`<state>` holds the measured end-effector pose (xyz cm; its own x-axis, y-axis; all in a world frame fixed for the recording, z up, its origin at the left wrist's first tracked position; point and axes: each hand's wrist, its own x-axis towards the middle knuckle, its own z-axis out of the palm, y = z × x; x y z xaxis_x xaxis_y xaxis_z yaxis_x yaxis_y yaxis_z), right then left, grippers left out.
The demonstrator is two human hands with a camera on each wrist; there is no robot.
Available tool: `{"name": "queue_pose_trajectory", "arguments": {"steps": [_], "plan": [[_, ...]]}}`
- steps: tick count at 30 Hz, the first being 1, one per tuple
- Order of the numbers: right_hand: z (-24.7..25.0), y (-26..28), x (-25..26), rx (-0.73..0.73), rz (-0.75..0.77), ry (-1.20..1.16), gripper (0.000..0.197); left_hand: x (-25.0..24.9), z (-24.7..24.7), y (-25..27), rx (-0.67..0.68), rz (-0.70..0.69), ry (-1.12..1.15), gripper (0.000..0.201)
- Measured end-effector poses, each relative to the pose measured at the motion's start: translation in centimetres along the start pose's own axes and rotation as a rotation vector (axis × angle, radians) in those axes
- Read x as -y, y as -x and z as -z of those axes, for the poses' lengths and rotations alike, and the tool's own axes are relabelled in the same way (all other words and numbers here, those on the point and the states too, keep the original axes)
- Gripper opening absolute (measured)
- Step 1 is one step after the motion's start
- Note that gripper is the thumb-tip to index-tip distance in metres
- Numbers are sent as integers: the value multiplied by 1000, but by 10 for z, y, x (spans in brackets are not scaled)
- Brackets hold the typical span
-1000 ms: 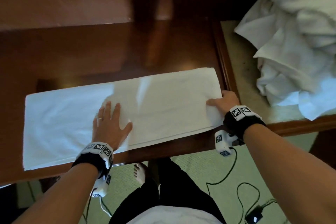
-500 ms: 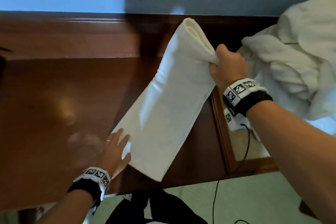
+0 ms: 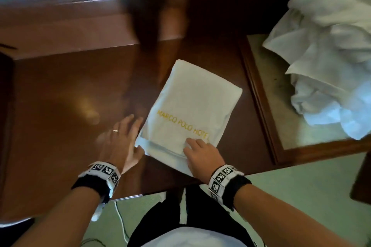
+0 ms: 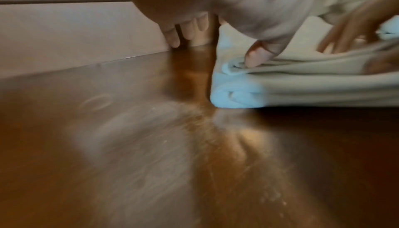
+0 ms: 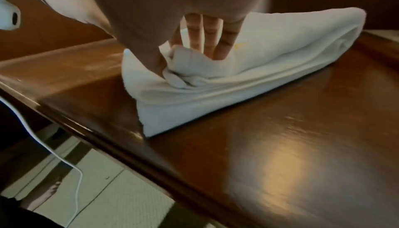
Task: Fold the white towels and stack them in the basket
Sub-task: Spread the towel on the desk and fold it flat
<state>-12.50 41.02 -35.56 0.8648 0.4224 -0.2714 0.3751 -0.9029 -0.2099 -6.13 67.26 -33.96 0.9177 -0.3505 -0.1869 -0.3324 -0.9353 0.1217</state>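
A white towel [image 3: 192, 106] with yellow hotel lettering lies folded into a thick rectangle on the dark wooden table [image 3: 66, 106], near its front edge. My right hand [image 3: 197, 146] pinches the top layers at the towel's near corner; in the right wrist view the cloth [image 5: 280, 43] bunches between thumb and fingers [image 5: 207, 43]. My left hand [image 3: 122, 140] lies flat on the table against the towel's left side, fingers straight. In the left wrist view its thumb [image 4: 257, 55] touches the top fold of the towel [image 4: 302, 81]. No basket is in view.
A heap of unfolded white towels [image 3: 331, 56] sits on a lower side table [image 3: 267, 94] to the right. The table's front edge [image 5: 121, 148] runs just behind my wrists. A white cable [image 5: 76, 185] trails on the pale floor below.
My right hand has brought the lifted towel end down toward me, so the towel now lies folded in a compact rectangle. My left hand has slid off the cloth to its left edge.
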Motion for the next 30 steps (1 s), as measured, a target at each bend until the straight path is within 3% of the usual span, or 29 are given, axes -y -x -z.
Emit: {"name": "queue_pose_trajectory", "arguments": {"steps": [3,6,11,14,17,20,23,27,30], "plan": [[1,8,-15,1,2,40,39,-15,-11,-8,-4,-325,-47,83],[5,15,-37,11,-41,74,42,-36,-20,-28,43,-452,-114,68],[11,22,-66,-64,-197,79,41,-65,-15,-57,-2,-535,-151,41],[21,20,-68,-225,-311,33,30,-66,-7,-59,-111,-494,-15,24],[23,35,-62,-362,-315,38,26,-65,-5,-41,-192,-516,89,22],[1,59,-54,-207,-299,90,35,-63,-22,-20,-70,-606,40,27],[-12,69,-52,-72,-389,71,42,-63,-33,-16,56,-540,4,44],[-5,68,-53,-142,-397,45,40,-61,-30,-14,-22,-537,20,36],[-12,73,-46,-92,-439,60,38,-60,-37,-9,-41,-568,0,32]]}}
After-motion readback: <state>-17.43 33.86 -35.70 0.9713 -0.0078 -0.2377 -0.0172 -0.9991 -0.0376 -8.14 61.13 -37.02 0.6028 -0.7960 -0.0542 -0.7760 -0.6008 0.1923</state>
